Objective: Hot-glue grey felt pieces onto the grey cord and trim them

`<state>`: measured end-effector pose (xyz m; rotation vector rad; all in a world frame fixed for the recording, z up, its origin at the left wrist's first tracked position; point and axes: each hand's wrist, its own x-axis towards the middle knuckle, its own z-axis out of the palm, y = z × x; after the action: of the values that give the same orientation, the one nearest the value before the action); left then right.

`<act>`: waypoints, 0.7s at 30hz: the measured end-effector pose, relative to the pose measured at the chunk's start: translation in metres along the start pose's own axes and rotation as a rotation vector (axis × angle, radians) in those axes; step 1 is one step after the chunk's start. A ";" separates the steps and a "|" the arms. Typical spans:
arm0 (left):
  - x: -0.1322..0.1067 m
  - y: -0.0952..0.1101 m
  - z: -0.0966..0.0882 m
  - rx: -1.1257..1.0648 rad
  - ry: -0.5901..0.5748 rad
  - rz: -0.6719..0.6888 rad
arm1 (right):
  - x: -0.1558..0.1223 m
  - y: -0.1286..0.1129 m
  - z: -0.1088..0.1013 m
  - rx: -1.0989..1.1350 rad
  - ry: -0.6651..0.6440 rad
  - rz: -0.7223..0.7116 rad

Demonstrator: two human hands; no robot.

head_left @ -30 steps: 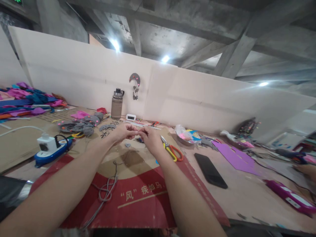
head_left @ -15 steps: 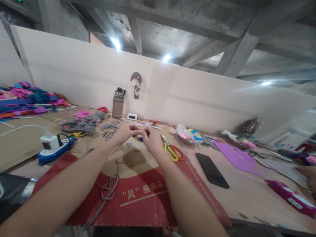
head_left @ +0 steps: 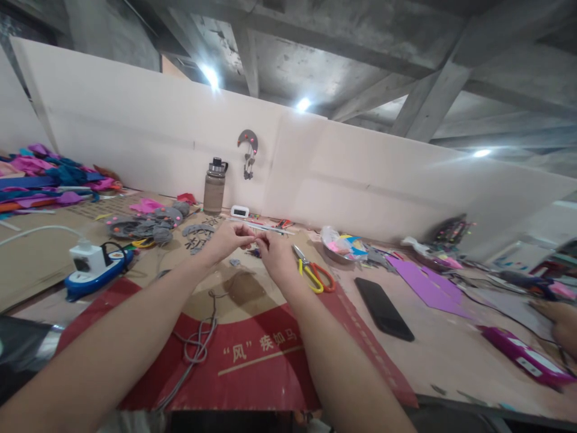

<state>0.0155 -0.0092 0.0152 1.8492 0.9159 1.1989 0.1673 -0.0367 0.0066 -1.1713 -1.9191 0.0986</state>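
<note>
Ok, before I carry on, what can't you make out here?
- Anything held between the left hand and right hand: head view, hidden by their own grip or too small.
- Dark bits: head view, partly behind the right hand.
- Small screen: head view, digits too small and blurred.
- Another person's hand: head view, cut off by the right edge.

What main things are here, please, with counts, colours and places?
partition: one, white, at back
fabric pile: one, multicoloured, far left
power strips: two, blue left, magenta right
bottle: one, brownish, before partition
crescent ornament: one, grey, on partition
sheet: one, red and tan, centre
cord: one, grey, on sheet
phone: one, black, right of sheet
scissors: one pair, yellow and orange handles, left of phone
flat piece: one, purple, right
co-worker's hand: one, far right
left hand: one, bare, centre
right hand: one, bare, centre
</note>
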 end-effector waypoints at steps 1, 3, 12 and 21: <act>0.000 0.001 0.001 0.037 0.008 -0.004 | -0.001 0.000 -0.001 -0.064 -0.007 -0.027; 0.000 0.001 0.002 0.122 0.016 0.002 | -0.002 0.000 -0.001 -0.179 -0.042 -0.046; 0.000 0.002 0.005 0.154 0.020 0.029 | -0.002 0.004 0.004 -0.229 -0.011 0.008; 0.000 0.006 0.004 -0.096 -0.032 -0.042 | 0.003 0.018 0.009 0.141 0.099 0.151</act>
<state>0.0198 -0.0128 0.0191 1.7601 0.8603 1.1643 0.1724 -0.0218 -0.0060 -1.2014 -1.7075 0.2487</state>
